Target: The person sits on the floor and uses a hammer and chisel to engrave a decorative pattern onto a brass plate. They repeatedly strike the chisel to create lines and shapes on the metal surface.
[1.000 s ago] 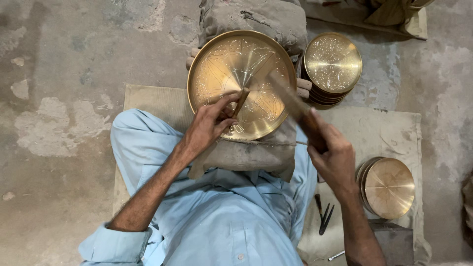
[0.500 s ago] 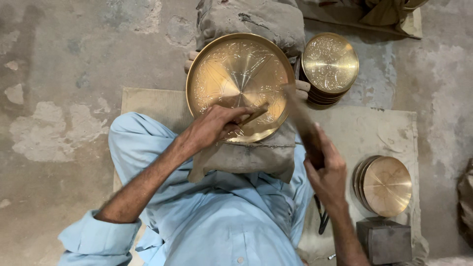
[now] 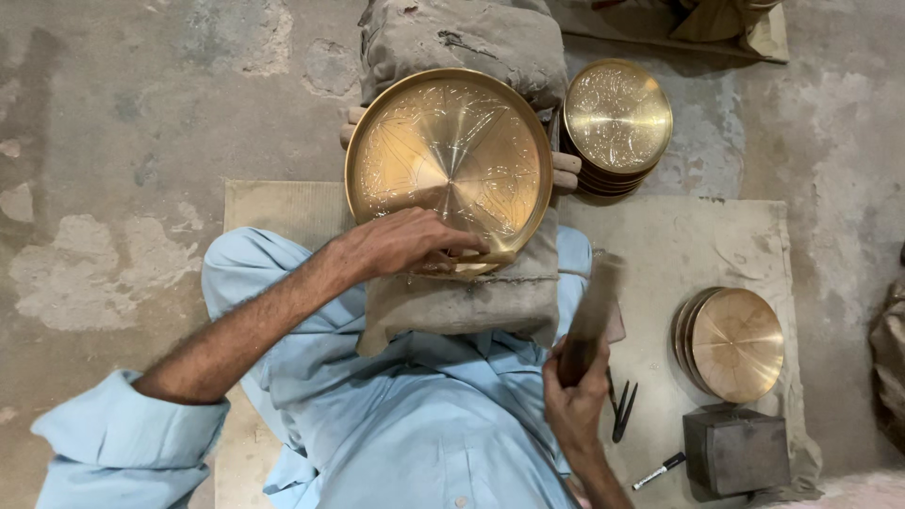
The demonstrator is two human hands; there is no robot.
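Change noted: half a second earlier the right hand (image 3: 575, 401) had the hammer (image 3: 592, 316) down at the brass plate (image 3: 449, 155), its head close to the left hand. Now the hammer is drawn back and raised, well clear of the plate's rim, blurred with motion. Reading: this is the lifted part of a striking cycle, so the chasing work on the plate is mid-run, not finished.

Left hand (image 3: 405, 243): resting on the plate's lower edge, fingers pinched together on a small tool. The tool is mostly hidden under the hand; I take it to be a punch or chisel but cannot confirm from this view. The hand has hardly shifted across the frames.

Right hand: fingers wrapped tight around the hammer's dark wooden handle.

Plate position: propped on a grey-brown padded cloth (image 3: 471, 297) over the person's lap, leaning away from the body. Round, shallow, raised rim, polished gold sheen; fine engraved patterning around the outer band, smoother radial shine at the centre.

Surroundings: stack of patterned brass plates (image 3: 617, 118) just beyond the worked one, fully textured face. Second stack of plain plates (image 3: 735, 341) lying to the right on a dusty mat (image 3: 698, 245), smooth, no pattern visible. Dark metal block (image 3: 737, 451) near it, matte, square-edged. Thin dark tools (image 3: 620, 410) lie beside the right hand. Floor (image 3: 123, 141) is rough, patchy concrete.
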